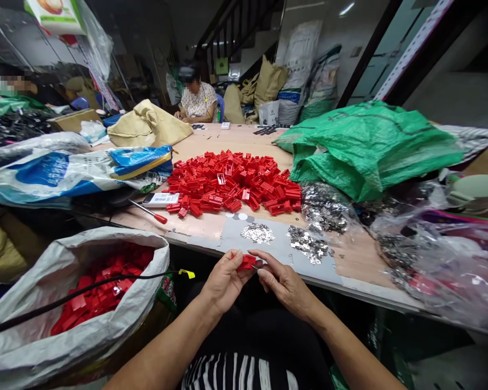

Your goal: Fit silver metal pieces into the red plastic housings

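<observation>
Fingers (232,261) of the left hand (223,283) are clamped on a red plastic piece (248,262), and a little metal bit (259,265) is pinched by the right hand (283,283) right beside it. Shiny metal bits (257,233) are piled just past the fingertips, a big red heap (231,181) is spread beyond those, and a white sack (44,352) is parked off to their left.
</observation>
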### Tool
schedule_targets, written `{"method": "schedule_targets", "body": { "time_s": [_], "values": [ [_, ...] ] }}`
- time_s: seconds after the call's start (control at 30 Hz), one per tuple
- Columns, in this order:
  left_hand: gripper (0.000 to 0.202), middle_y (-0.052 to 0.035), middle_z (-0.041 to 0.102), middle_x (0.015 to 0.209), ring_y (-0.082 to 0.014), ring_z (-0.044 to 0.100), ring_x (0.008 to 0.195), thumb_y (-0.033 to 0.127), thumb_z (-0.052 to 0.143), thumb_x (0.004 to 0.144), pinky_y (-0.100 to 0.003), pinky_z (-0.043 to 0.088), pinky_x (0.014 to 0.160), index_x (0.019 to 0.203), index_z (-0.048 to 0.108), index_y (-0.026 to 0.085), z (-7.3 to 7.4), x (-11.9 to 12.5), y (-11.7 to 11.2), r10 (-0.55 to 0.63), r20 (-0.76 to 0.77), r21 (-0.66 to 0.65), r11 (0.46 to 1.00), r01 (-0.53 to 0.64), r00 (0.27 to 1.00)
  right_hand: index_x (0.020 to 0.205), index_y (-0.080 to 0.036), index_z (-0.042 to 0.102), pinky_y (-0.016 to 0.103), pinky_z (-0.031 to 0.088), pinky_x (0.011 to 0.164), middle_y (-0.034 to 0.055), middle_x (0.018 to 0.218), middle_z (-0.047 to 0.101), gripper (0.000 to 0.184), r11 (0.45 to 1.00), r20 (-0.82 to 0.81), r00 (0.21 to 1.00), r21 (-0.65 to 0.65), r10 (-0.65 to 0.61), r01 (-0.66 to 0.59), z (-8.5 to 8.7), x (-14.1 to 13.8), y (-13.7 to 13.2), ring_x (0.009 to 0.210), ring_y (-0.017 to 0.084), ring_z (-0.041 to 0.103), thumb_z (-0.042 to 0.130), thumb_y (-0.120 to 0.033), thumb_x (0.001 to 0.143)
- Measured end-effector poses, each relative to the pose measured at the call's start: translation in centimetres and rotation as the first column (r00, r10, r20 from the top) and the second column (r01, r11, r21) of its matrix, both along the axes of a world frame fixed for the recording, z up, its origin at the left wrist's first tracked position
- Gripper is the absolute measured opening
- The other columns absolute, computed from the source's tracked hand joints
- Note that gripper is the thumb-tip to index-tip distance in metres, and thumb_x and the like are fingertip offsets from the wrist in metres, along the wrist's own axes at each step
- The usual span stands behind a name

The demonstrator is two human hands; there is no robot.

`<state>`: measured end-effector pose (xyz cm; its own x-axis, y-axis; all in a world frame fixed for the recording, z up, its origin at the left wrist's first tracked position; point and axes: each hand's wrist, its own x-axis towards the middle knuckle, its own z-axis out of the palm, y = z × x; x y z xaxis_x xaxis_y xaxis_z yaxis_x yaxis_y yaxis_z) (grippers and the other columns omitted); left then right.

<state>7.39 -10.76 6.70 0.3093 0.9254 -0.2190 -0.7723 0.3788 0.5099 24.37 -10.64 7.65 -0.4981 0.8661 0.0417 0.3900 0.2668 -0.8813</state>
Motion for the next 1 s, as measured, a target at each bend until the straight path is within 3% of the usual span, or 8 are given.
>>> {"method": "schedule_targets", "body": {
  "time_s": [0.1,0.23,0.4,0.57,0.67,0.8,0.87,1.0],
  "values": [
    [0.008,-0.0069,0.071,0.082,-0.015,0.069,0.077,0.019,0.06,0.086,-0.028,0.052,0.081,0.085,0.06,0.011,0.2,-0.3,-0.4,0.013,0.082,-0.122,0.992,-0.003,0.997,0.135,-0.021,0.043,0.025,0.041,0.061,-0.0033,0.066,0.053,0.039,0.999,0.007,1.0,0.042,0.017,-0.018,0.7,-0.3,-0.3,0.06,0.013,0.052,0.039,-0.036,0.099],
    [0.019,-0.0107,0.072,0.083,-0.0182,0.07,0.079,0.022,0.049,0.092,-0.03,0.053,0.082,0.089,0.062,0.008,0.7,-0.4,-0.9,-0.013,0.132,-0.191,0.981,0.038,0.991,0.133,-0.021,0.046,0.024,0.043,0.06,-0.0018,0.068,0.058,0.038,0.995,0.035,0.999,0.087,0.039,-0.042,1.8,-0.6,-0.6,0.059,0.014,0.055,0.04,-0.037,0.099],
    [0.02,-0.0103,0.072,0.081,-0.019,0.071,0.08,0.019,0.048,0.093,-0.036,0.05,0.093,0.083,0.062,0.008,1.4,-0.1,-1.5,0.053,0.148,-0.209,0.978,-0.021,0.988,0.119,-0.023,0.059,0.03,0.047,0.078,0.0053,0.089,0.065,0.032,0.976,0.035,0.998,0.214,-0.048,0.04,1.8,-1.1,-0.7,0.083,0.02,0.062,0.041,-0.039,0.097],
    [0.012,-0.0118,0.072,0.087,-0.0206,0.07,0.086,0.016,0.055,0.089,-0.039,0.047,0.098,0.083,0.062,0.009,1.5,0.1,-1.7,0.074,0.152,-0.158,0.986,-0.049,0.986,0.102,-0.019,0.064,0.023,0.043,0.056,-0.0003,0.067,0.057,0.037,0.986,-0.159,0.977,0.066,-0.141,0.153,1.5,-1.9,-0.3,0.057,0.014,0.051,0.038,-0.046,0.098],
    [0.008,-0.0093,0.071,0.084,-0.0176,0.069,0.082,0.015,0.059,0.086,-0.034,0.051,0.091,0.079,0.061,0.011,1.2,-0.1,-1.6,0.09,0.162,-0.16,0.985,-0.064,0.983,0.104,-0.02,0.061,0.023,0.042,0.057,-0.0012,0.071,0.058,0.031,0.994,-0.186,0.977,0.014,-0.101,0.105,1.5,-2.4,-0.3,0.059,0.013,0.05,0.044,-0.045,0.096],
    [0.008,-0.0024,0.068,0.079,-0.0119,0.066,0.074,0.015,0.063,0.083,-0.025,0.052,0.075,0.075,0.059,0.015,0.5,-0.7,-1.5,0.132,0.199,-0.139,0.985,-0.105,0.971,0.102,-0.02,0.058,0.024,0.043,0.064,-0.0007,0.079,0.06,0.023,0.994,-0.128,0.989,0.064,-0.08,0.089,1.6,-3.1,-0.1,0.068,0.014,0.052,0.059,-0.038,0.088],
    [0.004,-0.002,0.068,0.085,-0.0117,0.065,0.075,0.02,0.063,0.084,-0.025,0.051,0.075,0.083,0.061,0.017,0.5,-1.2,-1.4,0.142,0.216,-0.129,0.985,-0.116,0.966,0.101,-0.019,0.058,0.023,0.041,0.061,-0.0012,0.076,0.059,0.021,0.993,-0.11,0.991,0.088,-0.073,0.082,1.8,-3.6,0.3,0.065,0.014,0.05,0.059,-0.036,0.088],
    [0.033,-0.0068,0.066,0.109,-0.0191,0.063,0.099,0.043,0.055,0.087,-0.035,0.049,0.087,0.111,0.059,0.021,0.9,-2.4,-1.5,0.134,0.261,-0.115,0.988,-0.107,0.956,0.099,-0.019,0.059,0.022,0.039,0.058,-0.0008,0.078,0.06,0.018,0.981,-0.145,0.988,0.175,-0.056,0.082,3.3,-6.5,1.6,0.063,0.012,0.049,0.056,-0.035,0.09]
  ]
}}
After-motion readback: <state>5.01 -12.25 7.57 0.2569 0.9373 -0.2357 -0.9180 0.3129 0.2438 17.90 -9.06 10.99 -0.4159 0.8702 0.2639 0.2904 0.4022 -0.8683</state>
